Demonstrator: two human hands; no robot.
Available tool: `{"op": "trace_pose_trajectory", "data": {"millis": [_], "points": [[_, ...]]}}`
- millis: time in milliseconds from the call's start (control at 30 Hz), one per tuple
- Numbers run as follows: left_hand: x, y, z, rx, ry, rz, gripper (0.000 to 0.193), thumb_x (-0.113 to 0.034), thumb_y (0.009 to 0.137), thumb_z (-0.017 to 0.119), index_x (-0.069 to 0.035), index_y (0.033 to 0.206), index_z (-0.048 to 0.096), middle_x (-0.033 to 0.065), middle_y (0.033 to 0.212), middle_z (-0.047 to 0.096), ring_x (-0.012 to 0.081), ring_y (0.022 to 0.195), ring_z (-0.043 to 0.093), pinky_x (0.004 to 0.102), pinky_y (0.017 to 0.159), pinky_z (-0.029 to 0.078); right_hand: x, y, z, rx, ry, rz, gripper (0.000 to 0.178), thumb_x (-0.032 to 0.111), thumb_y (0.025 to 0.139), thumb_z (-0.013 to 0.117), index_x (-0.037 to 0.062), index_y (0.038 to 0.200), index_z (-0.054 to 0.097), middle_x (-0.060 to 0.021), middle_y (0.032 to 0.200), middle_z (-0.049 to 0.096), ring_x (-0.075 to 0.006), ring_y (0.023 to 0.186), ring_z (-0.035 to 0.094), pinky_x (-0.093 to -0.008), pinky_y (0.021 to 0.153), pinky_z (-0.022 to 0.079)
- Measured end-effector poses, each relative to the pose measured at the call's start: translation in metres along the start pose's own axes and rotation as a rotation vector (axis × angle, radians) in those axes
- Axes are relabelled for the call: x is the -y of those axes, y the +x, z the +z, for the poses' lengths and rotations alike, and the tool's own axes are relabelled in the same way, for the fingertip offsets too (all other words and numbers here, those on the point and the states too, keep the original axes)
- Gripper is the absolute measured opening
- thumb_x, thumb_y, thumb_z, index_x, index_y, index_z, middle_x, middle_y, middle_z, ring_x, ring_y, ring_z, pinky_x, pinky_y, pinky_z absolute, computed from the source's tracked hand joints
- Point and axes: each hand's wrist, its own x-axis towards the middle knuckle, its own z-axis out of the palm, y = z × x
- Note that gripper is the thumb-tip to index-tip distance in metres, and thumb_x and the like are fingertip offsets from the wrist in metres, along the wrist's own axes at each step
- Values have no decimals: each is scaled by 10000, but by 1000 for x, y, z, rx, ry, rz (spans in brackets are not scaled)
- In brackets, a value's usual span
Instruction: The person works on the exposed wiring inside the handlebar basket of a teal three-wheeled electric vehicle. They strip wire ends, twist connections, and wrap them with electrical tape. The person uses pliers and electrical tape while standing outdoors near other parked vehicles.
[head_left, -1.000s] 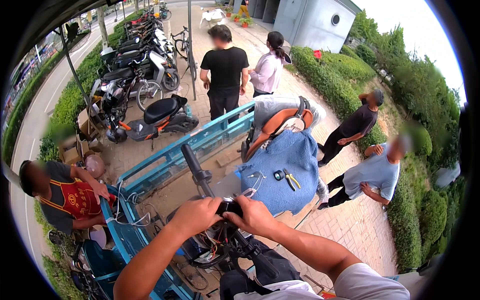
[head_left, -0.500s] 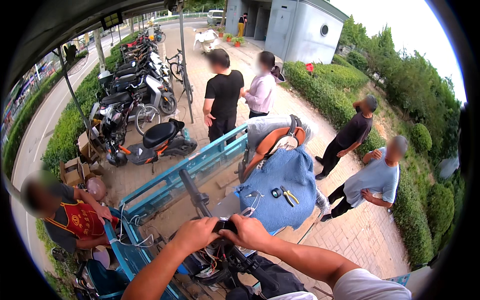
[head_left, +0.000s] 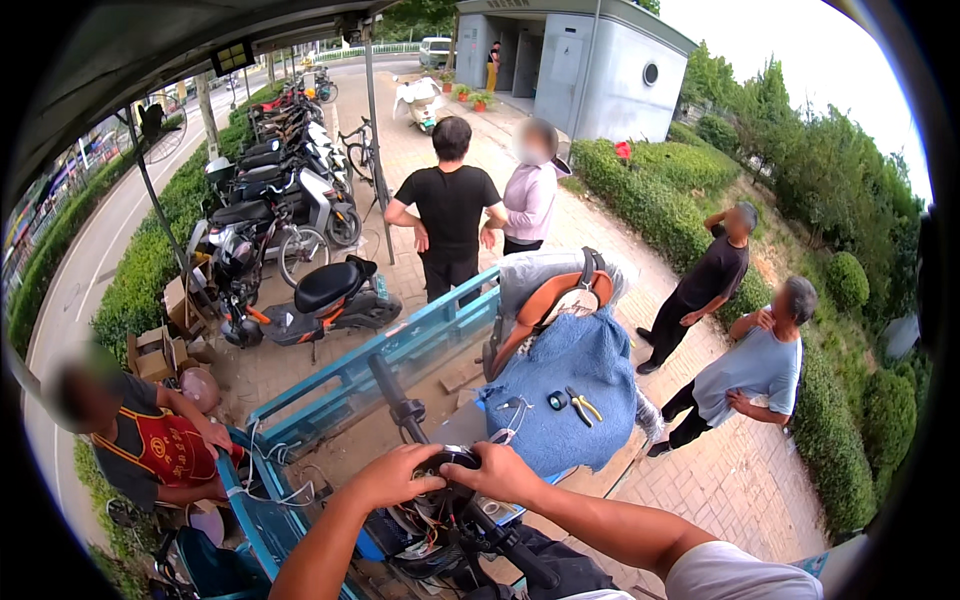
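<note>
My left hand (head_left: 396, 476) and my right hand (head_left: 504, 474) grip a black rounded housing (head_left: 448, 458) from its two sides, fingers bent round it. What it belongs to is partly covered by the fingers. Beneath it, loose coloured wires (head_left: 432, 522) hang at the middle of a black handlebar (head_left: 400, 405). Beyond my right hand a blue towel (head_left: 540, 365) drapes over a seat with an orange-brown backrest (head_left: 570, 290). On the towel lie yellow-handled pliers (head_left: 583, 408), a roll of black tape (head_left: 557, 400) and a small piece with pale wires (head_left: 516, 410).
A blue metal cart frame (head_left: 345, 372) surrounds the handlebar's far and left sides. At the left a person in a red apron (head_left: 165, 450) leans on it. Several people stand beyond and to the right. Parked scooters (head_left: 335, 290) and a hedge (head_left: 830, 440) flank the paving.
My hands and the housing have shifted slightly down, and the housing has turned to show more of its rounded rim. The person in black has turned their back to me.
</note>
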Motion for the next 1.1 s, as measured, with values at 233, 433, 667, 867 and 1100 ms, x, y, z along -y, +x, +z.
{"op": "trace_pose_trajectory", "data": {"millis": [233, 433, 667, 867, 1100], "points": [[-4, 9, 5, 16, -229, -141, 587, -375, 718, 793, -45, 1159, 588, 153, 1052, 652, 283, 993, 628, 367, 847, 474, -4, 1, 11, -7, 74, 53, 556, 487, 784, 631, -64, 849, 665, -240, 759, 656, -373, 769, 667, -425, 712, 510], [-5, 14, 6, 15, -377, -118, 629, -385, 641, 846, -16, 1096, 616, 135, 1014, 668, 257, 945, 641, 358, 822, 482, -32, 2, 18, -2, 283, 27, 430, 342, 853, 602, -80, 933, 625, -154, 762, 636, -215, 697, 606, -358, 648, 481], [-6, -5, -2, -67, -97, 46, 514, -248, 777, 733, -23, 1205, 556, 173, 1084, 641, 322, 973, 633, 383, 842, 488, -26, -11, 17, 123, 645, 142, 276, 273, 923, 582, 1, 967, 601, 12, 696, 535, -46, 568, 426, -214, 465, 314], [-26, 0, -1, -35, 345, 40, 461, -215, 780, 703, -33, 1166, 526, 154, 1001, 640, 358, 901, 628, 423, 737, 513, -27, -10, 15, 123, 629, 130, 303, 273, 909, 597, -29, 891, 591, 2, 702, 530, -77, 648, 460, -270, 556, 373], [-20, -1, 5, -91, 414, 34, 381, -227, 745, 717, -57, 1041, 549, 127, 880, 645, 358, 783, 637, 443, 658, 511, -38, -12, 22, 184, 487, -28, 280, 149, 900, 627, -44, 1089, 554, -56, 937, 627, -99, 860, 582, -259, 758, 491]]}}
